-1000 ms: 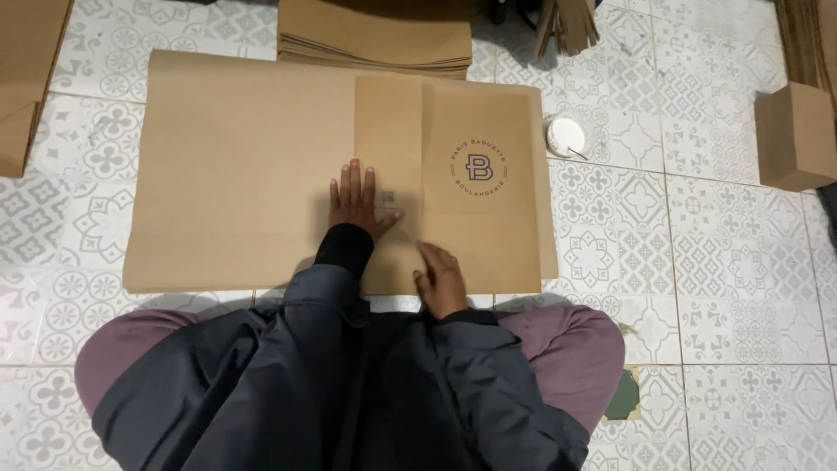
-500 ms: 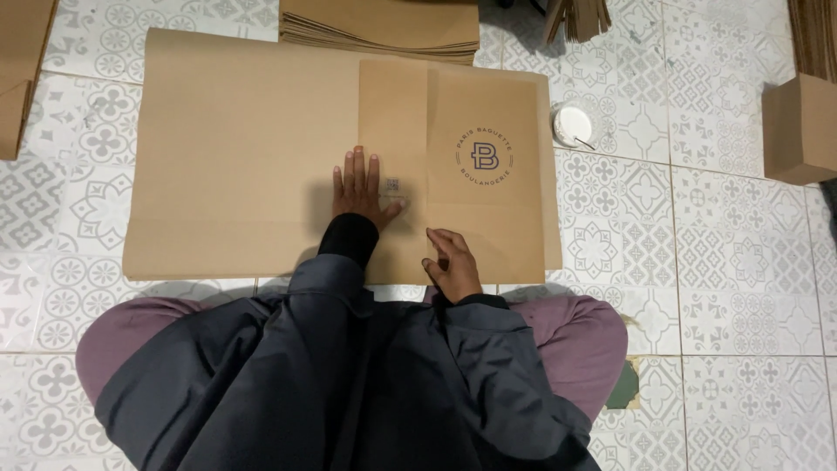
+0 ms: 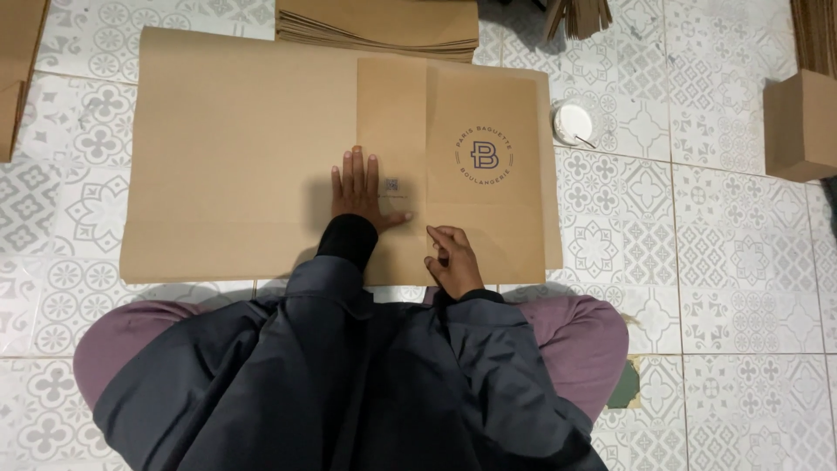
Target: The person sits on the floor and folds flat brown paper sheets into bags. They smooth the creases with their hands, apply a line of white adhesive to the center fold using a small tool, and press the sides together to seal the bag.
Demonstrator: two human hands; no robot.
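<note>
One big brown paper sheet lies flat on the tiled floor, right in front of the person. Its right part is folded over, so two folded panels show there. One panel has a round dark mark on it.

The person uses two hands. The left hand is open and flat. All its fingers are spread and it presses down on the middle of the sheet, near the sheet's bottom edge. The right hand is half curled at the sheet's bottom edge, just right of the left hand. Its fingertips touch the paper. I cannot tell if it pinches the edge.

One stack of brown sheets sits just past the sheet's top edge. One small white round lid lies on the floor beside the sheet's right edge. One small brown box stands well apart, by the right side of the floor.
</note>
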